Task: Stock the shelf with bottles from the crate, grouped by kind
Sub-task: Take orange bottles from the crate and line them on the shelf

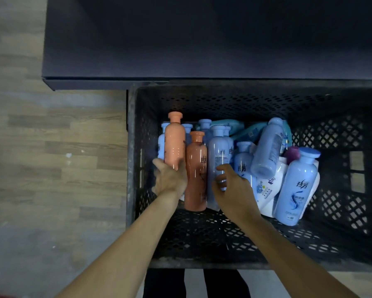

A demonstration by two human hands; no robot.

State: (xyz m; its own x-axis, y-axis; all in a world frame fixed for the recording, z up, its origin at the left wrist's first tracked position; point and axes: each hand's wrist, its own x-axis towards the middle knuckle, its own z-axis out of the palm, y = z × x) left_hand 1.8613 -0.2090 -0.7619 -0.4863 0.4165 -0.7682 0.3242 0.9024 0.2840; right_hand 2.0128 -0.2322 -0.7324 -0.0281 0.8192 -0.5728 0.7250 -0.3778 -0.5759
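Observation:
A black perforated crate (348, 244) holds several bottles. Two orange bottles stand at its left: a lighter one (174, 140) and a darker one (196, 168). My left hand (170, 178) is wrapped around the base of the lighter orange bottle. Next to the darker one stands a pale blue bottle (217, 151), and my right hand (234, 188) has its fingers curled around its lower part. More blue bottles, teal ones (248, 131), a white one (266, 190) and a purple-capped one (292, 153) lie jumbled to the right.
The dark shelf (180, 50) runs across the top of the view, just beyond the crate's far rim. Wood-patterned floor (51, 147) lies to the left. The crate's right half and front show bare mesh bottom.

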